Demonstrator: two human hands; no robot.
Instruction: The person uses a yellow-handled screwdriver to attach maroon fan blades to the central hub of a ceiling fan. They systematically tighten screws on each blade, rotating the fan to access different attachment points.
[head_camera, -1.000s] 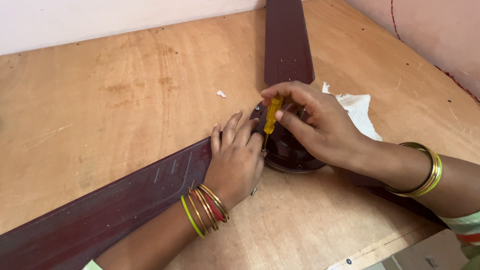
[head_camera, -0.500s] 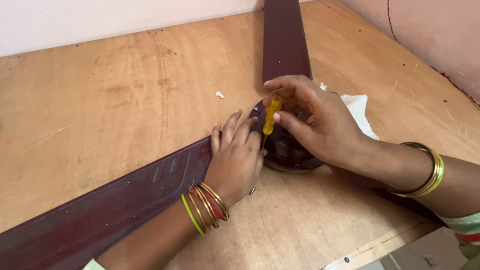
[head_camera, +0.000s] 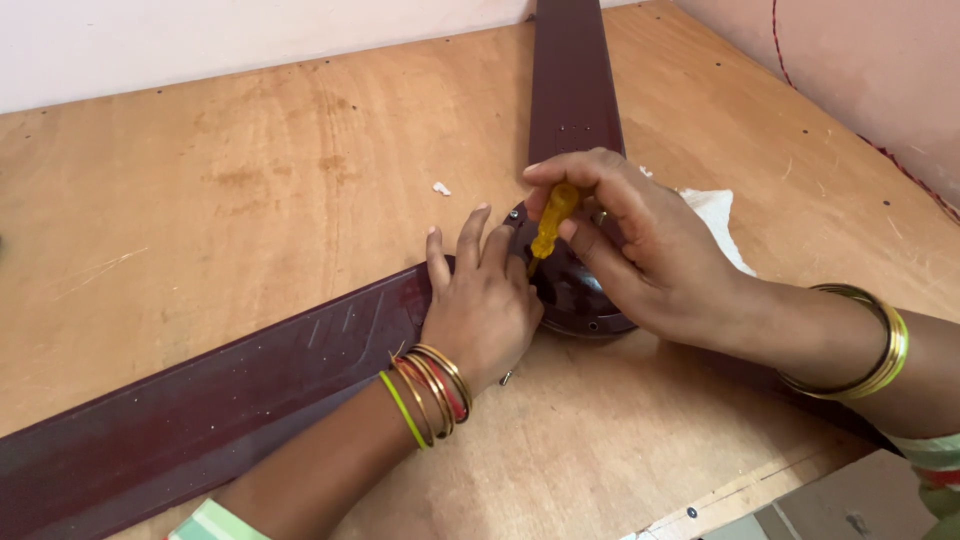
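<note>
- Gripping a yellow-handled screwdriver (head_camera: 552, 215), the right hand (head_camera: 640, 250) had its fingers closed around the handle, with the tool standing nearly upright and its tip pointing down at the dark maroon fan hub (head_camera: 580, 295).
- The screwdriver sat just beside the left hand's fingertips, over the spot where a blade joins the hub.
- The left hand (head_camera: 480, 305) lay flat and open, pressing on the near maroon fan blade (head_camera: 200, 410); it held nothing.
- A second blade (head_camera: 572, 80) ran away across the plywood table (head_camera: 220, 180).
- A white cloth (head_camera: 720, 215) lay behind the right hand.
- Compared with a second earlier, the right hand had shifted slightly towards the hub; the tip itself was probably touching a screw, though hidden.
</note>
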